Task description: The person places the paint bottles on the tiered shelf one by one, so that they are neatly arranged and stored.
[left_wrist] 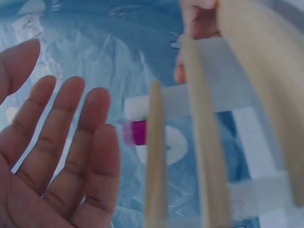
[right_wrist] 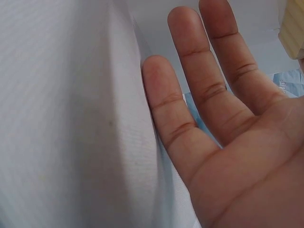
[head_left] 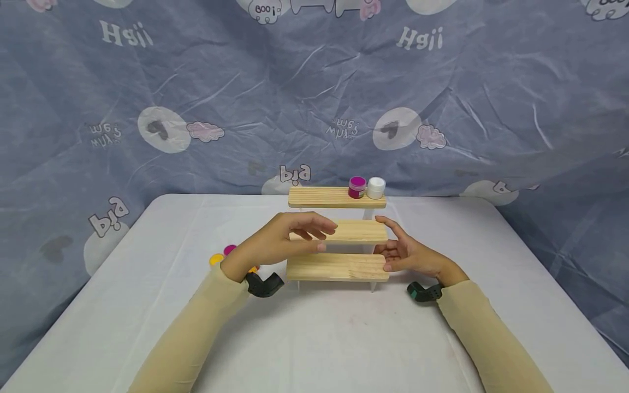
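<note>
A three-tier display stand with pale wooden shelves and translucent side panels stands at the middle of the table. On its top shelf, toward the right end, are a magenta jar and a white jar, side by side. My left hand hovers over the left part of the lower shelves, fingers extended and palm bare in the left wrist view. At the stand's right end is my right hand, its thumb by the bottom shelf's end and its index finger by the middle shelf. Its other fingers look loosely straight in the right wrist view.
Left of the stand, partly hidden behind my left wrist, sit several small jars, among them ones with an orange lid and a magenta lid. A white cloth covers the table. A blue-grey printed curtain hangs behind.
</note>
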`<state>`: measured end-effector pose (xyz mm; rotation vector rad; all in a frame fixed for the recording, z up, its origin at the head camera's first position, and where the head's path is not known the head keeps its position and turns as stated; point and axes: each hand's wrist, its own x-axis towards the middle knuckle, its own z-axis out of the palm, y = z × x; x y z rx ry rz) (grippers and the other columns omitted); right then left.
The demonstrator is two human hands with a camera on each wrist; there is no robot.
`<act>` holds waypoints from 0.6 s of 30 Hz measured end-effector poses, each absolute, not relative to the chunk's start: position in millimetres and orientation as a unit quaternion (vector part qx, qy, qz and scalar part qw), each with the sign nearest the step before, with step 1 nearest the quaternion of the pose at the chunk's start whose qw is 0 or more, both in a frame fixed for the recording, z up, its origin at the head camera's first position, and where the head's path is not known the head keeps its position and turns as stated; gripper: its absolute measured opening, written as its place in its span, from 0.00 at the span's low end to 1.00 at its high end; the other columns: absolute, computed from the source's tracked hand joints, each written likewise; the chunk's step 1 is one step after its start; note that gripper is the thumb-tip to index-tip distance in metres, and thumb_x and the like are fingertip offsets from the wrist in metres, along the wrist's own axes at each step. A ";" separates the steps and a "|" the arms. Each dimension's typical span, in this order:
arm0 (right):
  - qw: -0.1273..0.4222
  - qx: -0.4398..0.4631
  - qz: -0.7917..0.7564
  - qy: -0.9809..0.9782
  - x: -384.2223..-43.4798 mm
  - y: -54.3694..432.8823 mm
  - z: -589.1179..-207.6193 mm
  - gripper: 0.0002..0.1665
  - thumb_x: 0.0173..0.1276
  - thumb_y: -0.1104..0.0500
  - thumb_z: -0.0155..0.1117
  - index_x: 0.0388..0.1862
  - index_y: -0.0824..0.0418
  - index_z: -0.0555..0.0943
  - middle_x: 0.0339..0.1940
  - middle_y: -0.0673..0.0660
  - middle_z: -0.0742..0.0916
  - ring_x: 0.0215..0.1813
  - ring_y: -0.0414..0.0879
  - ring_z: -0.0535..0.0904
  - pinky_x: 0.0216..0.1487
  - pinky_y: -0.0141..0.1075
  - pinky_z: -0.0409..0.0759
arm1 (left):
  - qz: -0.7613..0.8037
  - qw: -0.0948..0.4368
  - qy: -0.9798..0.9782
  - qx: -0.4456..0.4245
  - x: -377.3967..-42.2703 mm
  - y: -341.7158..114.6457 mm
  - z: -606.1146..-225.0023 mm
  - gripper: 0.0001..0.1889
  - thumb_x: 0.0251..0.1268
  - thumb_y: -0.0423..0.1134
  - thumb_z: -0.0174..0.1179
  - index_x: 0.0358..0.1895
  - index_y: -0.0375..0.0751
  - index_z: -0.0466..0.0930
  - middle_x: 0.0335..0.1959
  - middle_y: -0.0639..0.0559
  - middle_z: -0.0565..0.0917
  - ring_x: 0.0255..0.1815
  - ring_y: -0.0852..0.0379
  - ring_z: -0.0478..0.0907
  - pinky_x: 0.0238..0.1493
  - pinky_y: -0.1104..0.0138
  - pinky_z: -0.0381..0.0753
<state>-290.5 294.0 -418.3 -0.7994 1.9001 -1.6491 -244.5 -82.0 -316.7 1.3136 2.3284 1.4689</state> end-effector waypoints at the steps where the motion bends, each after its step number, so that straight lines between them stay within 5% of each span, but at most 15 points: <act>1: 0.248 -0.293 -0.605 0.698 -290.5 294.1 -418.2 0.66 0.72 0.72 0.71 0.90 0.39 0.41 0.58 0.59 0.85 0.58 0.49 0.85 0.59 0.38 0.86 | 0.480 0.041 0.766 0.426 -241.9 -86.1 -320.1 0.19 0.73 0.31 0.70 0.64 0.32 0.84 0.61 0.42 0.88 0.58 0.44 0.87 0.61 0.58 0.86; 11: 0.249 -0.294 -0.604 0.697 -290.8 293.2 -418.5 0.66 0.72 0.72 0.71 0.90 0.38 0.41 0.58 0.59 0.85 0.57 0.49 0.85 0.59 0.38 0.86 | 0.503 -0.004 0.791 0.347 -226.7 -139.1 -363.5 0.16 0.74 0.30 0.69 0.62 0.39 0.86 0.57 0.46 0.90 0.58 0.47 0.87 0.59 0.60 0.86; 18: 0.246 -0.300 -0.607 0.693 -289.8 293.7 -418.4 0.65 0.72 0.72 0.70 0.90 0.39 0.41 0.58 0.59 0.85 0.58 0.49 0.85 0.59 0.38 0.86 | 0.505 -0.017 0.823 0.260 -223.8 -178.5 -384.7 0.15 0.76 0.34 0.69 0.62 0.42 0.87 0.57 0.39 0.89 0.50 0.54 0.89 0.53 0.59 0.89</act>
